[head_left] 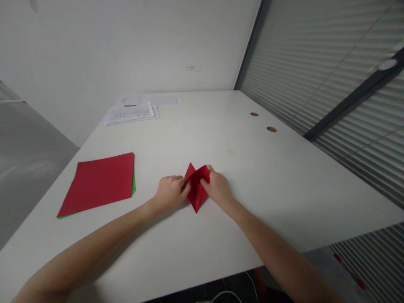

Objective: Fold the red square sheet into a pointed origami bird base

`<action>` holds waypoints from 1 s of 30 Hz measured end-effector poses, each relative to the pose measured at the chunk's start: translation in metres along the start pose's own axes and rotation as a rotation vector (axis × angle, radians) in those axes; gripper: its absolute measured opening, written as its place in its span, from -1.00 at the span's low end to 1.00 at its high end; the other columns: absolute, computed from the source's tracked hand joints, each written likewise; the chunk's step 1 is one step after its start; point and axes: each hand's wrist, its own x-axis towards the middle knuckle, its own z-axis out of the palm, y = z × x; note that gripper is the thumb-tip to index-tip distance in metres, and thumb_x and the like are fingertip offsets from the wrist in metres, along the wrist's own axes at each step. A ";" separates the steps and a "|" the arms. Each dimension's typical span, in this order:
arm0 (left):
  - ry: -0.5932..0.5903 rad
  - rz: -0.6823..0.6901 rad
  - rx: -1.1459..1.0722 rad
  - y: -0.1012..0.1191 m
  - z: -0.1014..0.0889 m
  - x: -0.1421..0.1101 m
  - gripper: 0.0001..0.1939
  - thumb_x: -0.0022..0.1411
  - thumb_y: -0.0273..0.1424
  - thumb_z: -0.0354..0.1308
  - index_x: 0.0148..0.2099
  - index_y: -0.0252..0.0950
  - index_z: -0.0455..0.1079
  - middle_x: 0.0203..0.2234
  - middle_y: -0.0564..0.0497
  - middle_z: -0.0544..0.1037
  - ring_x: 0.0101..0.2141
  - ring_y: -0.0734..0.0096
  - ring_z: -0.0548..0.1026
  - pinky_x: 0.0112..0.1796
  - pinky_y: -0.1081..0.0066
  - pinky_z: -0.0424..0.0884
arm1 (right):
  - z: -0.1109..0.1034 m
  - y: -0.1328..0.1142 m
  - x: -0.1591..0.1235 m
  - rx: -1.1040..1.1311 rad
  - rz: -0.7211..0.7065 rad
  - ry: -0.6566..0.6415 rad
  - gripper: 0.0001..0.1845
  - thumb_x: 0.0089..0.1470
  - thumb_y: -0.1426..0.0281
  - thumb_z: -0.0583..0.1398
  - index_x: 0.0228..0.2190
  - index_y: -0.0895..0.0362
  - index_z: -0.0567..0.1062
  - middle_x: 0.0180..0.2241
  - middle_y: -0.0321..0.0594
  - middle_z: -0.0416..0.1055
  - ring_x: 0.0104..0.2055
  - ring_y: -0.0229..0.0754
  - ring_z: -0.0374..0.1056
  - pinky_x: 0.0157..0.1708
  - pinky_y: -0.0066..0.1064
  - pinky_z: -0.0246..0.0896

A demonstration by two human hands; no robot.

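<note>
A folded piece of red paper (pixel 197 194) is between my two hands over the white table, with one pointed corner toward me and another pointing away. Its upper layers are spread apart, leaving a hollow in the middle. My left hand (pixel 172 189) pinches the paper's left side, thumb on the inner face. On the right, my right hand (pixel 218 185) grips the other edge, with the thumb inside the fold and fingers behind it. The fingers behind the paper are partly hidden.
A stack of red sheets (pixel 102 181) with green paper (pixel 134 181) under it lies at the left. Printed papers (pixel 132 112) rest at the table's far left. Two round holes (pixel 272 129) pierce the white table (pixel 202 134) near the window blinds (pixel 331 63). Cables (pixel 227 292) hang below the front edge.
</note>
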 end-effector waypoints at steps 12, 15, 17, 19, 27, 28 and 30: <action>0.243 0.085 -0.640 -0.011 0.005 0.005 -0.61 0.34 -0.12 0.00 0.06 -0.25 0.35 -0.09 -0.13 0.37 -0.17 0.28 0.39 -0.22 0.33 0.41 | -0.008 0.027 0.017 0.696 -0.172 0.020 -0.93 -0.09 0.43 0.13 -0.44 0.08 0.38 -0.53 -0.39 0.36 -0.47 -0.27 0.25 -0.45 -0.45 0.10; 0.179 0.170 -0.672 -0.011 0.006 0.004 -0.46 0.31 -0.09 0.05 0.24 -0.21 0.22 0.06 -0.19 0.33 0.00 0.16 0.37 -0.02 0.20 0.37 | -0.003 0.029 0.019 0.745 -0.146 0.039 -0.94 -0.13 0.42 0.11 -0.49 0.07 0.38 -0.52 -0.38 0.37 -0.45 -0.25 0.26 -0.42 -0.42 0.14; 0.203 0.186 -0.660 -0.011 0.009 0.003 -0.41 0.29 -0.07 0.09 0.28 -0.16 0.19 0.17 -0.19 0.24 0.16 0.05 0.24 0.15 0.07 0.22 | -0.001 0.029 0.020 0.754 -0.139 0.062 -0.94 -0.14 0.41 0.10 -0.50 0.07 0.38 -0.52 -0.37 0.38 -0.44 -0.24 0.27 -0.39 -0.41 0.16; 0.286 0.122 -0.669 -0.012 0.012 0.002 -0.37 0.27 -0.01 0.09 0.30 -0.11 0.16 0.27 -0.17 0.07 0.27 -0.03 0.07 0.21 0.00 0.12 | 0.000 0.030 0.021 0.758 -0.129 0.085 -0.94 -0.13 0.40 0.10 -0.50 0.07 0.38 -0.51 -0.36 0.38 -0.43 -0.23 0.27 -0.38 -0.40 0.17; 0.038 -0.002 -1.278 -0.009 0.021 0.005 0.07 0.21 0.05 0.13 0.38 0.06 -0.66 0.28 -0.29 0.11 0.11 0.03 0.39 -0.02 0.07 0.45 | -0.001 0.034 0.023 0.758 -0.119 0.148 -0.94 -0.12 0.36 0.11 -0.49 0.07 0.37 -0.51 -0.34 0.38 -0.43 -0.22 0.27 -0.38 -0.38 0.17; 0.006 0.022 -1.308 -0.008 0.020 0.004 0.11 0.16 0.04 0.19 0.40 0.04 -0.60 0.26 -0.29 0.18 0.08 0.04 0.42 -0.03 0.08 0.46 | -0.004 0.033 0.021 0.733 -0.144 0.135 -0.94 -0.11 0.37 0.10 -0.49 0.07 0.37 -0.51 -0.34 0.38 -0.43 -0.22 0.27 -0.37 -0.38 0.17; -0.033 0.059 -1.290 -0.004 0.020 0.002 0.12 0.07 -0.01 0.31 0.43 -0.04 -0.35 0.24 -0.27 0.23 0.11 0.01 0.39 0.03 0.10 0.43 | -0.009 0.028 0.018 0.692 -0.207 0.089 -0.95 -0.11 0.38 0.11 -0.49 0.08 0.37 -0.50 -0.33 0.39 -0.43 -0.23 0.27 -0.37 -0.38 0.17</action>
